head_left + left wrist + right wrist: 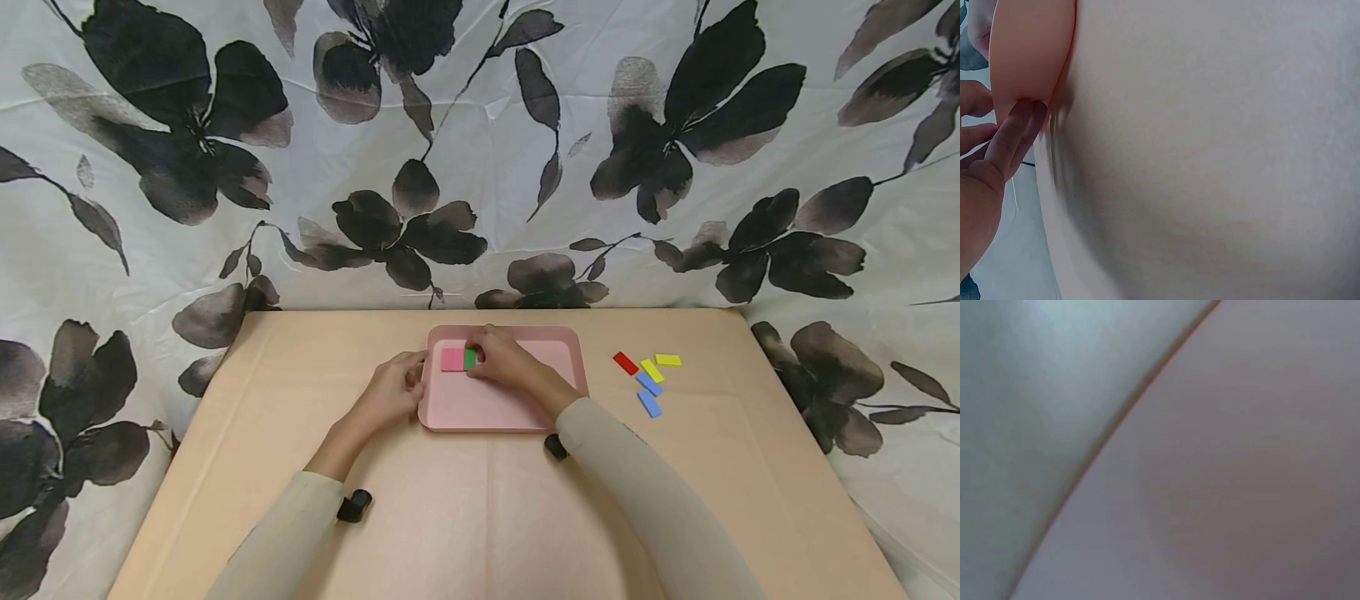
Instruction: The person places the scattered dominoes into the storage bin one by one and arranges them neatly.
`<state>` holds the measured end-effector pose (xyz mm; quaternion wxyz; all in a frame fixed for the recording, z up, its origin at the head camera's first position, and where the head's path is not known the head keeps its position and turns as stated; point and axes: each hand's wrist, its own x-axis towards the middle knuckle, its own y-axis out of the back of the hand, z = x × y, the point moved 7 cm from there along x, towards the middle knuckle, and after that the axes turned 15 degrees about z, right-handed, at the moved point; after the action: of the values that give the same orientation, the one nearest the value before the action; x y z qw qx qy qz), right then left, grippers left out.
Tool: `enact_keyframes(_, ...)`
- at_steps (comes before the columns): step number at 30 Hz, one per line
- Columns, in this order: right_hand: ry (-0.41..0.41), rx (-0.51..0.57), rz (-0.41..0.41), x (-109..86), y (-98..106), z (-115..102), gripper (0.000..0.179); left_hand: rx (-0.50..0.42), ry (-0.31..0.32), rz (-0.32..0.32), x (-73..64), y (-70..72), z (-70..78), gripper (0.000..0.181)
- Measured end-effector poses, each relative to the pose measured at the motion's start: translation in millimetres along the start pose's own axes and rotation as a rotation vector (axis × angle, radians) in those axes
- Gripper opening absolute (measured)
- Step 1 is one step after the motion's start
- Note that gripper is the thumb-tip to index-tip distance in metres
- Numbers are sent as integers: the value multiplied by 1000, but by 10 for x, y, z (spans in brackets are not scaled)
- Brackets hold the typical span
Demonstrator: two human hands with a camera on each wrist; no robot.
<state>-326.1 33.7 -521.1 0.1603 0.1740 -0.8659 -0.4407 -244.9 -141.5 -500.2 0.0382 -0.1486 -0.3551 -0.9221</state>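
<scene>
Tan table [435, 517], right hand [508, 360] over pink tray [480, 406]

in a pink tray [491, 411], a green block [469, 359] (partly hidden) adjoins a pink block [452, 360]

Tray [468, 410]: smooth, looks plastic, slight sheen. Counter [750, 483]: smooth covering, near-matt, faint creases. Backdrop [487, 158] beyond far edge: wrinkled cloth. Sleeves [288, 525]: matt cloth.

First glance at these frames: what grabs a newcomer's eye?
Big dark flowers on the white cloth behind the table, across the head view's top. Then the pink tray near the table's far edge, left grip touching its left side, right grip on a green piece. Right of it, red, yellow and blue pieces.
</scene>
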Motion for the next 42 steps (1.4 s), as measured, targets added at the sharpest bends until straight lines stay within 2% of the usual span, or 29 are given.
enact_keyframes(20, 21, -3, 16, 4, 7, -7, 41, 11, -10, 2, 12, 11, -5, 55)
enact_keyframes(30, -4, -2, 0, -33, 20, 4, 46, 5, 9, -6, -6, -10, -15, 55)
enact_keyframes(36, -18, 25, 26, -93, 153, -11, 56, 2, 19, -6, -15, -11, -12, 55)
enact_keyframes(42, -17, 34, 62, -167, 370, -31, 57, 9, 6, 7, -6, -1, -19, 55)
